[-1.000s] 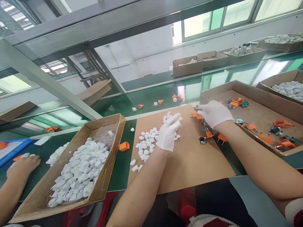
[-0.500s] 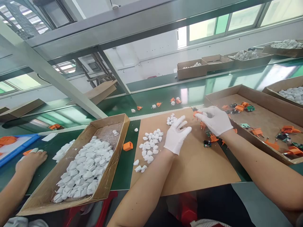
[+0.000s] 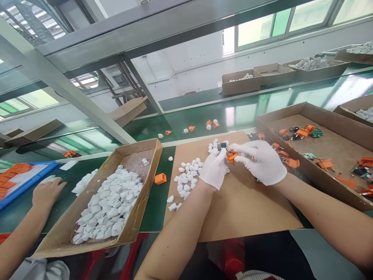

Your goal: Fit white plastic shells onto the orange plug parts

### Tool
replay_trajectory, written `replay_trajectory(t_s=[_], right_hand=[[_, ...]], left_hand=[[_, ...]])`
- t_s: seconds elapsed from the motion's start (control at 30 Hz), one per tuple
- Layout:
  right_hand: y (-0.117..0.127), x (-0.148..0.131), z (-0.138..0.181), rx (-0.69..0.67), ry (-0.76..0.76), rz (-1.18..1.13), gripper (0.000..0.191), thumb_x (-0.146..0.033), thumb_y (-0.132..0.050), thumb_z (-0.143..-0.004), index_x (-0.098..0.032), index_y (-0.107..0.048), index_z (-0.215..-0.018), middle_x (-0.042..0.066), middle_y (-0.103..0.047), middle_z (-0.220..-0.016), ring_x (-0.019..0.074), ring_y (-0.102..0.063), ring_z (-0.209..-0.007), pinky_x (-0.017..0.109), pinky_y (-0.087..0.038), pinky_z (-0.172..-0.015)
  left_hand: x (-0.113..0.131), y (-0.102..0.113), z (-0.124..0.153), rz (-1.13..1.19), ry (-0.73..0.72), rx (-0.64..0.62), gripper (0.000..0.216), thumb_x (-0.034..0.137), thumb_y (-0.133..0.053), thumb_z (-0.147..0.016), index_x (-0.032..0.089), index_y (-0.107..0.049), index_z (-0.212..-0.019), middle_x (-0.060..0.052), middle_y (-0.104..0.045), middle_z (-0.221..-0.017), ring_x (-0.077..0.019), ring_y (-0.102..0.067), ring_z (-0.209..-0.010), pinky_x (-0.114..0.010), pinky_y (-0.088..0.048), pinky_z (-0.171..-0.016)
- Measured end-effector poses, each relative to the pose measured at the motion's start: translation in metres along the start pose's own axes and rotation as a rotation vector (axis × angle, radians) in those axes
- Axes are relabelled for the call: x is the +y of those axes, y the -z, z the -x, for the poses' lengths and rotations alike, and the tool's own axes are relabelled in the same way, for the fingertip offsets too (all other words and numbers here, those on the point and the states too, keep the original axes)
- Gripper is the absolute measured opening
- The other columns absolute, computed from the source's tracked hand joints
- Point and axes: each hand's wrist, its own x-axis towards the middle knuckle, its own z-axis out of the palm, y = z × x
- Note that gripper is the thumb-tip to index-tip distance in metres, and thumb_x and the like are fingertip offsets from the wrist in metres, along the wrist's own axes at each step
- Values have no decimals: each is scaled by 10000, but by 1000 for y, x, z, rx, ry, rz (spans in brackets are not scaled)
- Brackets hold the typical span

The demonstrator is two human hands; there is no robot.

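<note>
Since half a second ago, the two gloved hands have been brought together in the head view; the right hand (image 3: 260,161) has been shifted toward nine o'clock with one orange plug (image 3: 232,156), and the left hand's spread fingers have been drawn in.

The orange plug is pinched in the right fingertips, above the twelve o'clock part of the one brown sheet (image 3: 244,210). One circuit board (image 3: 223,146) beside it is grasped by the left hand (image 3: 215,169).

On the sheet, a heap of white pieces (image 3: 186,179), too crowded to count, is seen at ten o'clock, with three more set apart at nine. Beyond the sheet at nine o'clock, one orange housing (image 3: 160,179) is placed beside one carton (image 3: 151,171) filled with uncounted white pieces. At two o'clock, at least five orange plugs are held in a second carton (image 3: 309,194). On the belt (image 3: 247,107) at eleven o'clock, four white pieces are scattered among at least three orange plugs. Far off at nine, one co-worker's hand (image 3: 49,190) is seen near one blue tray (image 3: 48,167).
</note>
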Motion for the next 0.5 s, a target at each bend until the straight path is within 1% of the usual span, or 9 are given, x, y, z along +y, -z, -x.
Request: replay_trajectory(t_s=[0.07,0.1,0.17,0.23,0.3,0.37,0.43,0.5], right_hand=[[1,-2,1,128,-121,-117,352,-391,-564,-885,-276,-671,-1200,53,-732,-980,215,-668,-914,379,-498,-897],[2,-3,1,163,-197,-208,376,-409,-573,-880,-264,-643,-1220,55,-730,-964,208,-676,-882,378,-514,-872],[3,-6,-1,182,-329,-394,389,-478,-626,-834,-243,-639,-1145,42,-715,-853,185,-664,-701,362,-545,-728],[3,-8,-4,201,-401,-496,388,-537,-694,-763,-235,-659,-1004,29,-699,-791,150,-603,-555,339,-534,-612],[1,-8,-4,223,-423,-499,372,-561,-728,-723,-235,-677,-897,30,-704,-803,136,-583,-535,333,-532,-598],[-3,-5,-3,220,-418,-469,355,-555,-730,-725,-239,-698,-883,31,-707,-797,153,-609,-586,345,-545,-638],[-8,-2,0,181,-392,-446,337,-522,-717,-745,-240,-713,-927,39,-719,-826,184,-649,-684,366,-560,-702],[-11,1,2,124,-351,-418,315,-464,-683,-782,-234,-718,-995,55,-731,-897,206,-673,-797,384,-566,-780]], left_hand=[[1,2,0,-128,-2,67,315,365,-663,-881,243,-660,-1171,-75,-657,-1235,-239,-607,-1176,-263,-529,-772],[3,2,1,-184,23,84,323,358,-676,-868,251,-660,-1172,-73,-661,-1220,-240,-617,-1158,-242,-519,-706],[6,1,2,-219,90,62,376,340,-714,-831,253,-645,-1191,-75,-673,-1173,-236,-651,-1085,-220,-488,-626],[8,0,3,-164,125,23,453,331,-747,-802,246,-622,-1229,-78,-681,-1146,-221,-672,-1025,-231,-497,-659],[7,-1,3,-136,108,11,469,339,-755,-800,238,-623,-1239,-82,-683,-1155,-211,-675,-1008,-264,-516,-745],[4,-2,2,-211,51,37,404,346,-743,-812,240,-663,-1193,-79,-670,-1208,-214,-664,-1020,-300,-519,-819],[0,-4,3,-344,-48,88,320,321,-752,-795,244,-714,-1104,-63,-638,-1278,-219,-646,-1038,-324,-510,-887],[-1,-5,4,-445,-105,134,287,277,-770,-760,250,-738,-1044,-48,-638,-1266,-224,-630,-1054,-334,-494,-939]])
